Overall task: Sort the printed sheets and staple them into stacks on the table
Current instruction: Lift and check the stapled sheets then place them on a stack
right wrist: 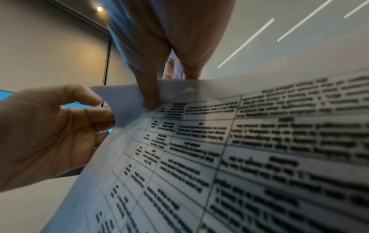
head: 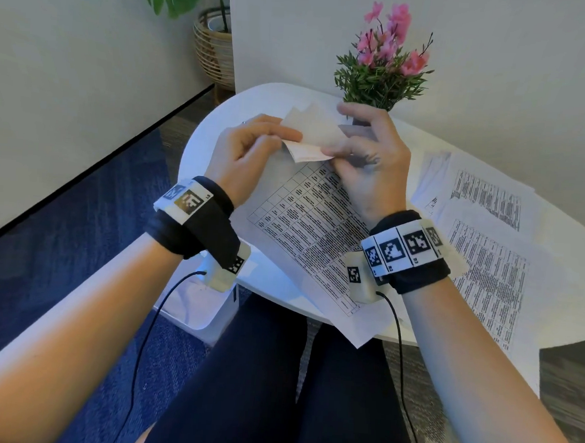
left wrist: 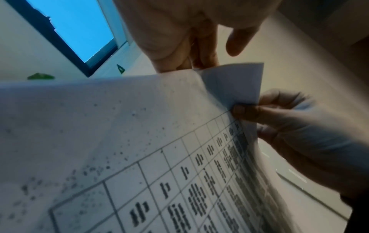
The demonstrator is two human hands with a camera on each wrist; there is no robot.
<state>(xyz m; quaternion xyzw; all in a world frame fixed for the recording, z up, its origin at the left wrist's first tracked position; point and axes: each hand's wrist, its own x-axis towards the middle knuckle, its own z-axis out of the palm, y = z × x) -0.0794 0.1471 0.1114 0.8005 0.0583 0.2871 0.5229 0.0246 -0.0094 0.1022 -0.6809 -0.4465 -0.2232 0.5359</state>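
A: What lies nearest the person?
B: Their lap, and over it the near corner of the held sheets (head: pixel 313 229), printed with a table, which slope up from the table edge toward the hands.

A: Where do the hands take hold?
B: At the far top corner. The left hand (head: pixel 251 150) pinches the folded-back corner between thumb and fingers; the right hand (head: pixel 373 157) pinches it from the other side, thumb under and fingertips on top. The rest of the pages hangs below both grips, toward the person.

A: Are the corners aligned?
B: No, they fan apart a little at the tip.

A: And beyond?
B: More loose printed pages (head: pixel 487 212) lie flat on the white table (head: pixel 222 121) to the right, well apart from the hands. Behind the hands stands a pink flowering plant (head: pixel 384 66); a wicker basket planter (head: pixel 214 48) sits on the floor farther left.
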